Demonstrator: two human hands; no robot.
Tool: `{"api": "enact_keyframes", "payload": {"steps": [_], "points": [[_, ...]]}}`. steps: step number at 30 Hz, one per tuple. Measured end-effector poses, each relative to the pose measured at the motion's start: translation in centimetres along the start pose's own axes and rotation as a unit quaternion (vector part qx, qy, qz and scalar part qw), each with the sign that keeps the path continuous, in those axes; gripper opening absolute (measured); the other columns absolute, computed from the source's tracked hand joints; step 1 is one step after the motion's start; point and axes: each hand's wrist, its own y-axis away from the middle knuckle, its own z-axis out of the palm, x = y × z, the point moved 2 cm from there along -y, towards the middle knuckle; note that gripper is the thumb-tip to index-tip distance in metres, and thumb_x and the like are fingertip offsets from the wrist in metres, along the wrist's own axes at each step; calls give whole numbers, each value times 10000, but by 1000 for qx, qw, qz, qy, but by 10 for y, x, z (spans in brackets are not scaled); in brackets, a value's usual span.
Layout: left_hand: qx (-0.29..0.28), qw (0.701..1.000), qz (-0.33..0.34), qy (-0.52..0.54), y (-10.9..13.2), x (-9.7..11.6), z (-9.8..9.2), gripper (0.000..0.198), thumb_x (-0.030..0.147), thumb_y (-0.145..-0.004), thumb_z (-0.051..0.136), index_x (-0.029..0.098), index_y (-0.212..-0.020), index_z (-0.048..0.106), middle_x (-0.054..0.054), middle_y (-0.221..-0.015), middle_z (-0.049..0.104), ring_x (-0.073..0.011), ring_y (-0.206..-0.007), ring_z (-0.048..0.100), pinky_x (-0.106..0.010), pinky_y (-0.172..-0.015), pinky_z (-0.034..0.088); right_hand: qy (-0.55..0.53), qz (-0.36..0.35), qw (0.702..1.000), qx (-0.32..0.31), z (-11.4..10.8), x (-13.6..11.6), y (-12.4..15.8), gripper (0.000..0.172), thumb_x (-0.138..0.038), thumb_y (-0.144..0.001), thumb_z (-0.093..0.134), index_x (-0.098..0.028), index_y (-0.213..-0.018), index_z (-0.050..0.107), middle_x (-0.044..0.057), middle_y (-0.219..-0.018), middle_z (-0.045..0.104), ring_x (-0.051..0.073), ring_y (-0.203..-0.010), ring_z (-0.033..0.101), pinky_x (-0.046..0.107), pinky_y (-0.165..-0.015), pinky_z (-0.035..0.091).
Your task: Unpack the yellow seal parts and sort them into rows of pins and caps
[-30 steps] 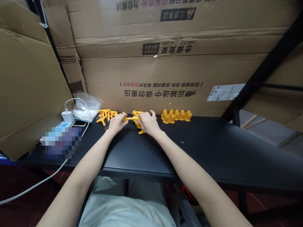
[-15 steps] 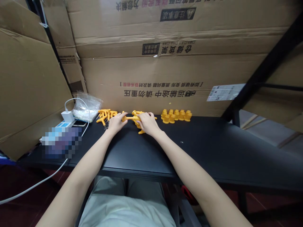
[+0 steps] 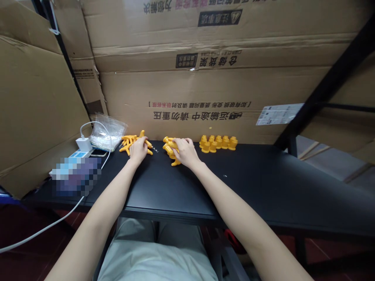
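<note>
Near the back of the black table, my left hand (image 3: 138, 150) is closed on a yellow T-handle corkscrew (image 3: 149, 144); its spiral metal tip points right. Under and behind that hand lies a pile of similar yellow T-handles (image 3: 126, 144), some with metal spirals showing. To the right, my right hand (image 3: 186, 153) has its fingers curled over a small group of yellow plastic pieces (image 3: 169, 150). The fingers hide part of that group, so I cannot make out which piece they grip.
Several yellow bell-shaped sleeves (image 3: 218, 143) stand in rows right of my right hand. On the left are a clear plastic bag (image 3: 107, 130), a white charger (image 3: 84, 144) with its cable, a phone (image 3: 99, 153) and a blurred item. Cardboard (image 3: 187, 86) walls the back.
My left hand has moved left, away from my right hand, to the T-handle pile. The yellow threaded shaft that spanned between both hands no longer shows there. My right hand has shifted slightly.
</note>
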Motion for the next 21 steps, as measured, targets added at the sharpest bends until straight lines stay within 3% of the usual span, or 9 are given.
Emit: {"api": "enact_keyframes", "payload": {"steps": [6, 11, 14, 17, 21], "points": [[26, 999, 2, -21, -1, -12, 7, 470, 160, -832, 473, 180, -1302, 474, -141, -1226, 580, -277, -1171, 511, -428, -983, 424, 0, 1, 1000, -8, 1, 1, 1, 247, -199, -875, 454, -150, -1098, 549, 135, -1014, 666, 260, -926, 573, 388, -892, 320], [-51, 997, -63, -13, -1, -25, 20, 478, 142, -840, 411, 169, -1316, 448, -151, -1330, 523, -316, -1274, 421, -529, -1015, 366, 5, 7, 1000, -11, 2, 3, 1, 253, -189, -867, 466, -136, -1098, 555, 135, -1008, 669, 257, -929, 574, 383, -884, 328], [-86, 991, -100, 1, -2, -31, 28, 443, 229, -888, 359, 218, -1321, 453, -110, -1372, 505, -303, -1316, 383, -560, -1064, 303, 3, 6, 1000, -10, 3, 3, 1, 254, -182, -864, 473, -137, -1100, 554, 131, -1009, 671, 256, -935, 576, 381, -878, 333], [-73, 993, -95, 3, -3, -35, 34, 432, 337, -913, 356, 219, -1311, 477, -126, -1344, 516, -319, -1303, 394, -562, -1069, 303, 2, 5, 1000, -8, 4, 3, 1, 246, -192, -879, 459, -143, -1101, 554, 130, -1008, 674, 257, -931, 578, 384, -876, 337], [-25, 998, -56, 0, -5, -41, 40, 397, 278, -885, 445, 176, -1255, 549, -166, -1196, 534, -310, -1191, 491, -477, -1047, 378, -2, 7, 1000, -8, 4, 4, 2, 242, -189, -879, 458, -151, -1097, 557, 130, -1003, 677, 259, -935, 580, 391, -881, 338]]}}
